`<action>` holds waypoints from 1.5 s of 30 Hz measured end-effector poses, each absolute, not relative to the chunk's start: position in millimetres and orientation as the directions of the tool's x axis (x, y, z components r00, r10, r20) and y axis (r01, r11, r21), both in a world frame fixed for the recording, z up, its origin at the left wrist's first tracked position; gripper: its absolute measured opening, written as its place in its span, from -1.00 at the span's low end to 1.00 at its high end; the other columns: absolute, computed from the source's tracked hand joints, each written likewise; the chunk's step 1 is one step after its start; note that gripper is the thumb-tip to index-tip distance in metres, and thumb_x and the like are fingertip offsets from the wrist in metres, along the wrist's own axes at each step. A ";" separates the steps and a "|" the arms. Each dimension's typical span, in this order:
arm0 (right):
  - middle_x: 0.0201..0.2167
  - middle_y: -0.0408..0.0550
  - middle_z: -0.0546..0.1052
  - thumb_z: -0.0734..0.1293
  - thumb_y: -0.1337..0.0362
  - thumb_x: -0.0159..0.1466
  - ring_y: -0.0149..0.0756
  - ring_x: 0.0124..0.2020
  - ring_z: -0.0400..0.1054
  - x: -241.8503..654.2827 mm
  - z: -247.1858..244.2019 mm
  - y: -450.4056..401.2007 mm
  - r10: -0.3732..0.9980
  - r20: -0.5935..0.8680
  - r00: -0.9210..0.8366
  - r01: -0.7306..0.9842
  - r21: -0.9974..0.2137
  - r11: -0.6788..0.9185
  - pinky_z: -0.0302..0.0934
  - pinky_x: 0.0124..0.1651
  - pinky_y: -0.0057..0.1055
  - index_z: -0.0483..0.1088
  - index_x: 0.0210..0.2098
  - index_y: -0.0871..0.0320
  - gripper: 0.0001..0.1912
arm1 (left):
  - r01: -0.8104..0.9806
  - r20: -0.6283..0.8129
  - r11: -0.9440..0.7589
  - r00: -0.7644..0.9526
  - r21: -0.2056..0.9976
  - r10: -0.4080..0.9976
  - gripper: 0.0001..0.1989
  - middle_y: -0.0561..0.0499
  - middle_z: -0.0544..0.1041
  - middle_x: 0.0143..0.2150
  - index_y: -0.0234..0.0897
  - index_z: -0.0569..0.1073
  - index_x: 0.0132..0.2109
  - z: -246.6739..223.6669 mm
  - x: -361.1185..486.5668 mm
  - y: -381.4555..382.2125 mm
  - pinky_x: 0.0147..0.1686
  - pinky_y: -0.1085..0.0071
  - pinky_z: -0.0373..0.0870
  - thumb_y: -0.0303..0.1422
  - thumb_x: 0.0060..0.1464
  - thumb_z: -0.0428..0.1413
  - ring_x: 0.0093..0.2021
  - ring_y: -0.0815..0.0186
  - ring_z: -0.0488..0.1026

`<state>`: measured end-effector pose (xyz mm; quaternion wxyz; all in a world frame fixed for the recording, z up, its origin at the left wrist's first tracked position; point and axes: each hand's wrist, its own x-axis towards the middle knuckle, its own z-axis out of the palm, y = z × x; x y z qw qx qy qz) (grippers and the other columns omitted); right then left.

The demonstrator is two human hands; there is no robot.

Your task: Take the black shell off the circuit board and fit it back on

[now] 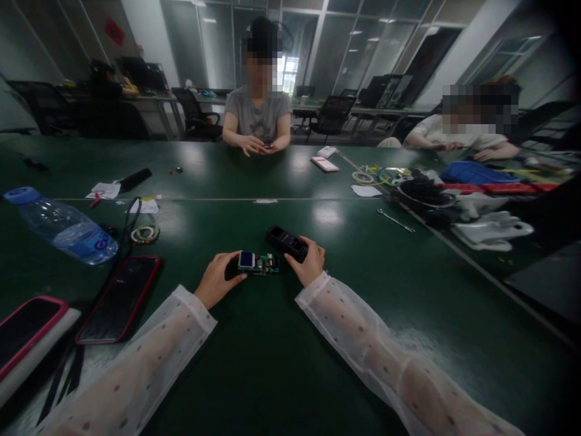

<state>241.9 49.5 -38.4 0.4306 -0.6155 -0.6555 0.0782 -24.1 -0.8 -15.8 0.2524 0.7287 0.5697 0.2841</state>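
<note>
My left hand [221, 277] grips the left end of a small green circuit board [261, 264] with a little screen on it. The board's components face up. In my right hand [309, 259] is a black plastic device casing [287, 240], held by its near right end between thumb and fingers. Rectangular openings show in the casing's top face. The board and the casing are close together but apart, both low over the green table [254, 363].
At left stand a tilted-looking water bottle [68, 224], a red-edged phone [120, 300] and another phone [27, 330]. A wrench [396, 220], white gloves [492, 231] and cables [376, 175] lie at right. Across the table sits a person [258, 112]; another person [458, 130] sits far right.
</note>
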 end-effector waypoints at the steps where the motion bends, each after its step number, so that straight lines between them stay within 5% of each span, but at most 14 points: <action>1: -0.10 0.11 0.38 0.40 0.09 0.05 0.06 -0.02 0.17 241.6 -38.3 49.2 0.867 0.479 0.137 0.738 -0.634 0.233 0.13 -0.01 0.07 0.21 0.04 0.12 -0.39 | 0.687 0.133 -0.228 0.190 0.689 0.973 -0.43 -0.13 0.31 0.11 -0.14 0.22 0.19 -16.5 -24.2 -0.5 0.03 -0.01 0.31 -0.20 0.04 0.16 0.10 0.08 0.31; 11: -0.15 0.06 0.40 0.40 0.09 0.08 0.01 -0.08 0.21 244.4 -37.6 50.7 0.865 0.490 0.105 0.719 -0.639 0.274 0.12 -0.01 0.04 0.29 -0.07 0.09 -0.53 | 0.688 0.164 -0.259 0.202 0.678 0.966 -0.45 -0.11 0.34 0.09 -0.12 0.25 0.16 -19.3 -25.2 1.2 0.02 -0.01 0.32 -0.19 0.03 0.17 0.10 0.07 0.31; 17: -0.12 0.06 0.35 0.36 0.09 0.12 -0.09 -0.09 0.26 241.6 -25.7 43.6 0.864 0.470 0.182 0.531 -0.786 0.316 0.20 0.00 -0.04 0.23 0.01 0.11 -0.49 | 0.685 0.177 -0.267 0.200 0.678 0.964 -0.46 -0.12 0.34 0.09 -0.14 0.25 0.16 -19.2 -24.6 0.8 0.04 0.02 0.31 -0.20 0.04 0.16 0.11 0.10 0.31; 27: -0.06 0.02 0.29 0.38 0.15 0.14 -0.10 0.01 0.23 229.0 -10.7 26.0 0.847 0.479 -0.231 0.411 -0.741 0.532 0.23 0.06 -0.07 0.23 0.05 0.03 -0.49 | 0.699 0.179 -0.261 0.190 0.666 0.965 -0.45 -0.17 0.34 0.07 -0.25 0.26 0.14 -20.1 -24.4 1.0 0.03 0.03 0.30 -0.19 0.03 0.17 0.09 0.09 0.32; 45: -0.02 0.01 0.36 0.45 0.25 0.08 -0.09 0.04 0.18 229.2 -19.5 35.7 0.829 0.331 -0.451 0.478 -0.694 0.538 0.16 0.10 -0.01 0.22 0.08 -0.01 -0.40 | 0.692 0.216 -0.310 0.223 0.652 0.951 -0.27 -0.18 0.30 0.15 -0.19 0.12 0.25 -18.0 -23.5 1.1 0.08 0.00 0.23 -0.14 -0.02 0.20 0.17 0.04 0.21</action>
